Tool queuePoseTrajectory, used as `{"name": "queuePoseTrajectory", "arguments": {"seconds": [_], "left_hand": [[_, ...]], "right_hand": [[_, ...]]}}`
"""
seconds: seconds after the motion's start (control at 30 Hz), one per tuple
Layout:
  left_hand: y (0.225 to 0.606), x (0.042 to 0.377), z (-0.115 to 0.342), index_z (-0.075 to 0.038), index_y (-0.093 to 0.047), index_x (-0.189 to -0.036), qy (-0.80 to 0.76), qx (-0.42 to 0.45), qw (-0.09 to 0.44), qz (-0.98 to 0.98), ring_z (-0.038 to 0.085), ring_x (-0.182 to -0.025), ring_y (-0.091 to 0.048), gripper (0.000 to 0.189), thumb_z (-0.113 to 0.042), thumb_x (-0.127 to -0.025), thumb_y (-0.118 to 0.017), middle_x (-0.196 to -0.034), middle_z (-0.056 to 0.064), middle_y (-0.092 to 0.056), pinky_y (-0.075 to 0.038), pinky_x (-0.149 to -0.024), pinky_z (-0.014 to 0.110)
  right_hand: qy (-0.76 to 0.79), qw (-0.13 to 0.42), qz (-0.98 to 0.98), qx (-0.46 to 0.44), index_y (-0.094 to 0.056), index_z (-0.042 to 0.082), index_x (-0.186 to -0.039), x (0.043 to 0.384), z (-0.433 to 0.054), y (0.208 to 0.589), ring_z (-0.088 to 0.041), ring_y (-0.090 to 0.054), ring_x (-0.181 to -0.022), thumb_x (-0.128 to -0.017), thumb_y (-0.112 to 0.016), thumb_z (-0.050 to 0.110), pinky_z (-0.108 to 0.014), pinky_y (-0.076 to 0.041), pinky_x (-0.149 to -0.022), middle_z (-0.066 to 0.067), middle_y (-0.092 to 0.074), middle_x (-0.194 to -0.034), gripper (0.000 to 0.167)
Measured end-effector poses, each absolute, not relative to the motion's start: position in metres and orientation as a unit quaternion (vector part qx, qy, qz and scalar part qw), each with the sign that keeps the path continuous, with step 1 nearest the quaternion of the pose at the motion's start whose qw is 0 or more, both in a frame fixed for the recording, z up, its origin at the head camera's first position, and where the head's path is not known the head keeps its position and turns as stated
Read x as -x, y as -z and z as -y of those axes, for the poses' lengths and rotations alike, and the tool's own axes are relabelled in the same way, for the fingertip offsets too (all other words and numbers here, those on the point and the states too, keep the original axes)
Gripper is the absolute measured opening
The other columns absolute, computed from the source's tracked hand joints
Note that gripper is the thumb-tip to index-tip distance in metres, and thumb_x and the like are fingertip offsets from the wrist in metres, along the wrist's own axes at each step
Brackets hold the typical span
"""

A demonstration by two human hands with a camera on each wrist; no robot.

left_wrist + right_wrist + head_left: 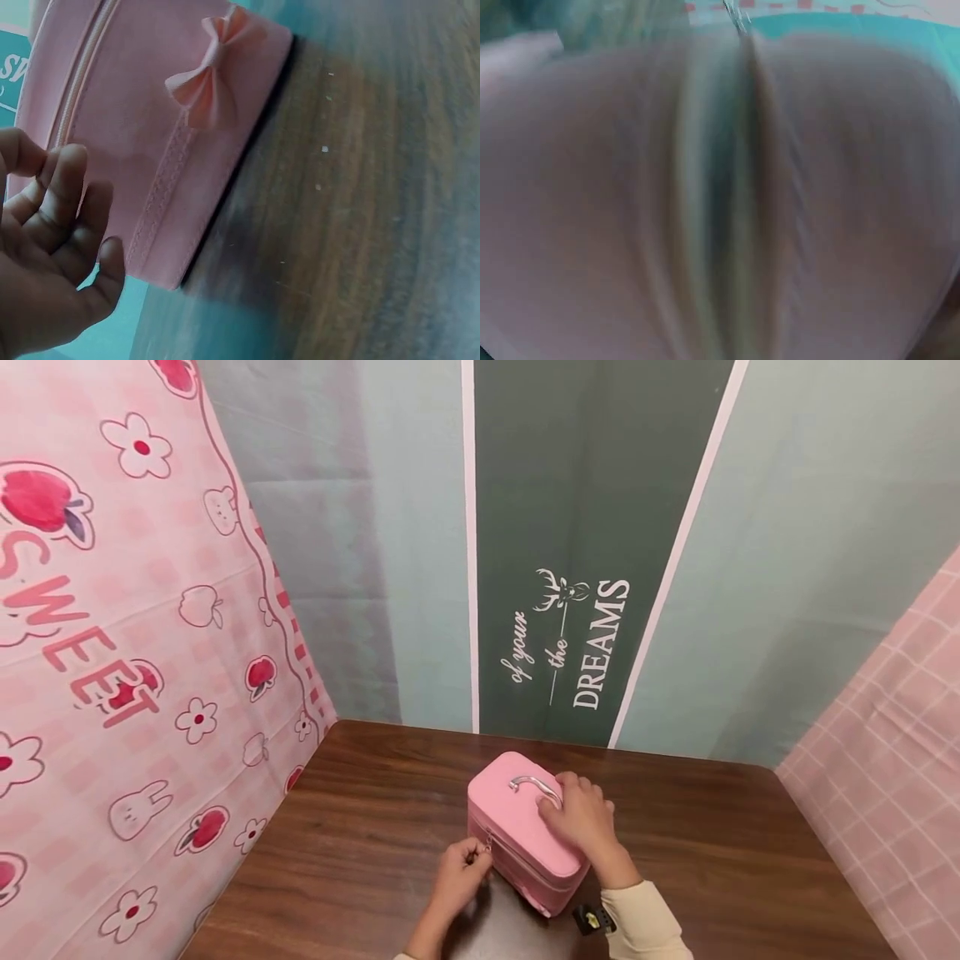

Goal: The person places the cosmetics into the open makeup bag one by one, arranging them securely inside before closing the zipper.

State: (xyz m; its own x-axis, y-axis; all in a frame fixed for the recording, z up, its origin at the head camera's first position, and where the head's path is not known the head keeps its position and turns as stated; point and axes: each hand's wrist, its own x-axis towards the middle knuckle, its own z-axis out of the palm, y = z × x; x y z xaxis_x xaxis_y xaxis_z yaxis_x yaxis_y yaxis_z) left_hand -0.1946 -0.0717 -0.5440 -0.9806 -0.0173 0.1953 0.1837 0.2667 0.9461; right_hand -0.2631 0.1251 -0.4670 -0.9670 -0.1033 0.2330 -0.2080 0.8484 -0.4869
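A pink vanity case (pixel 517 818) with a curved silver handle (pixel 536 787) on its lid stands on the wooden table. My left hand (pixel 461 872) is at the zipper on its near left side, thumb and fingertips pinching the small metal zipper pull (pixel 489 842). In the left wrist view the zipper (pixel 82 71) runs up from the fingertips, and a peach bow (pixel 214 67) decorates the wall. With its thumb on the lid beside the handle, my right hand (pixel 585 818) grips the far right edge. A blurred zipper seam (pixel 724 187) with a dark strip fills the right wrist view.
The brown table (pixel 360 827) reaches back to a green and teal cloth (pixel 555 485) with printed lettering. Pink patterned cloths hang at the left (pixel 150 635) and right (pixel 900 735). A small black item (pixel 592 920) lies beside the right sleeve.
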Motion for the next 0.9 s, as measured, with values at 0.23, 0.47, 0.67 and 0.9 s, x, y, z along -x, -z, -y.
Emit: {"name": "queuePoseTrajectory", "arguments": {"seconds": [0.23, 0.47, 0.67, 0.9], "left_hand": [[0.545, 0.196, 0.071, -0.002, -0.05, -0.062, 0.638, 0.066, 0.017, 0.767, 0.031, -0.054, -0.059, 0.019, -0.002, -0.08, -0.054, -0.055, 0.009, -0.057, -0.033, -0.044, 0.019], [0.524, 0.19, 0.064, 0.006, -0.052, -0.064, 0.648, 0.042, 0.025, 0.76, 0.023, -0.052, -0.053, 0.023, -0.001, -0.086, -0.049, -0.054, 0.016, -0.056, -0.031, -0.046, 0.019], [0.5, 0.18, 0.059, 0.003, -0.048, -0.058, 0.631, 0.02, 0.114, 0.767, 0.002, -0.045, -0.042, 0.026, 0.005, -0.084, -0.049, -0.053, 0.025, -0.052, -0.028, -0.045, 0.016], [0.501, 0.172, 0.048, 0.001, -0.045, -0.055, 0.631, 0.059, 0.108, 0.766, -0.001, -0.04, -0.041, 0.027, 0.008, -0.08, -0.051, -0.049, 0.021, -0.051, -0.026, -0.039, 0.013]], "right_hand": [[-0.335, 0.046, 0.923, -0.182, -0.059, 0.014, -0.121, 0.292, -0.144, 0.477, -0.026, -0.056, -0.099, -0.083, -0.068, 0.031, -0.047, -0.044, -0.084, -0.008, -0.061, -0.112, 0.043], [-0.331, 0.069, 0.928, -0.155, -0.06, 0.018, -0.121, 0.291, -0.139, 0.479, -0.028, -0.058, -0.101, -0.084, -0.065, 0.031, -0.049, -0.044, -0.082, -0.009, -0.062, -0.113, 0.04], [-0.315, 0.127, 0.938, -0.064, -0.064, 0.014, -0.108, 0.279, -0.128, 0.478, -0.026, -0.06, -0.081, -0.082, -0.066, 0.033, -0.045, -0.046, -0.068, -0.008, -0.066, -0.099, 0.032], [-0.333, 0.151, 0.93, 0.028, -0.062, 0.007, -0.109, 0.265, -0.118, 0.476, -0.031, -0.06, -0.077, -0.083, -0.064, 0.033, -0.046, -0.046, -0.066, -0.016, -0.065, -0.099, 0.037]]}}
